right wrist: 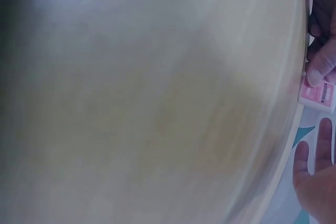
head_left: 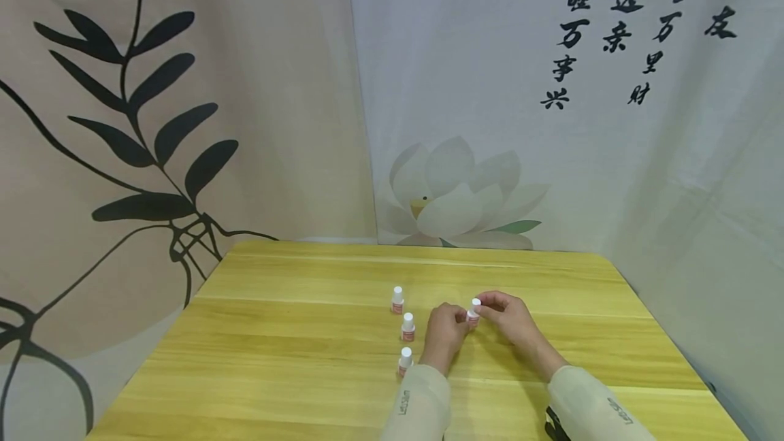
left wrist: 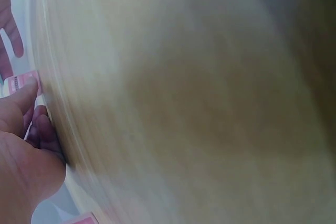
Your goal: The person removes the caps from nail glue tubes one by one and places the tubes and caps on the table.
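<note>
Both hands meet at one small white-capped bottle (head_left: 473,319) with a pink label, upright over the right half of the table. My left hand (head_left: 446,332) grips its lower body; in the left wrist view the thumb of the left hand (left wrist: 23,150) presses on the label. At the white cap (head_left: 476,302), my right hand (head_left: 511,320) pinches with thumb and forefinger from the right. Other fingers of the right hand (right wrist: 317,187) stretch out beside the bottle (right wrist: 317,94) in the right wrist view, where the cap is out of frame.
Three similar bottles stand left of the hands in a rough line: a far one (head_left: 397,301), a middle one (head_left: 407,327) and a near one (head_left: 405,362), partly behind the left sleeve (head_left: 419,400). The wooden table (head_left: 275,346) ends at a printed curtain (head_left: 294,121).
</note>
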The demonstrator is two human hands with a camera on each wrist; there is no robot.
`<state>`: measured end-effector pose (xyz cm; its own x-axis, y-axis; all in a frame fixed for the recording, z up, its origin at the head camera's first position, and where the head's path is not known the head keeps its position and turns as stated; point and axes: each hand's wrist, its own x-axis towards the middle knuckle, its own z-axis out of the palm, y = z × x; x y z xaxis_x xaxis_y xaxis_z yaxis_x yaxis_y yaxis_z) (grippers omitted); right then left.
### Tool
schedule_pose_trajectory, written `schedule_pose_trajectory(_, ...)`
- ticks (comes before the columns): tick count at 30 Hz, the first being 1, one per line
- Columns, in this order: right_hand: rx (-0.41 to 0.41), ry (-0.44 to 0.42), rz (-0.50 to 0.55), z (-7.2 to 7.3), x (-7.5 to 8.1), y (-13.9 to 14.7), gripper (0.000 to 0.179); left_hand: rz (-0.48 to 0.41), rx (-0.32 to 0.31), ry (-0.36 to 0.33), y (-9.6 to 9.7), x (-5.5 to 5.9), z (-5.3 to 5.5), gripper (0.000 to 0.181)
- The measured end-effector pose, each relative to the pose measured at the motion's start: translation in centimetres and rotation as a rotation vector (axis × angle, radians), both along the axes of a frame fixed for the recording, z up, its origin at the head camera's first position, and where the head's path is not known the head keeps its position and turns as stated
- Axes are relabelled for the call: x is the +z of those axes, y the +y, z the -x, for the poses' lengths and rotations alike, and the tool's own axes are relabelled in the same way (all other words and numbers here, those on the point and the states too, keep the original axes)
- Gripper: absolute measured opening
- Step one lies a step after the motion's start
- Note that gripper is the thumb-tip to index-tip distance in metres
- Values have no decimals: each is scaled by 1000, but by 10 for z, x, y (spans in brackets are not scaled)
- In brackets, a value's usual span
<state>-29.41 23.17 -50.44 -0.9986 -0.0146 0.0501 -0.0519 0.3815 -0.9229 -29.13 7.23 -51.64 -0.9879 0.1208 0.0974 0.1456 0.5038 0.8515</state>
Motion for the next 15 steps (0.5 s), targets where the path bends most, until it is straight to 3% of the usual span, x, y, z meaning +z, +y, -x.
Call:
schedule_pose_trajectory(8, -11, 4, 11, 0, -1, 0, 27, 0, 0, 26, 0, -1, -1, 9)
schedule_pose_trajectory(15, -5, 3, -1, 1, 0, -1, 23, 4, -1, 6, 1, 0, 0, 6)
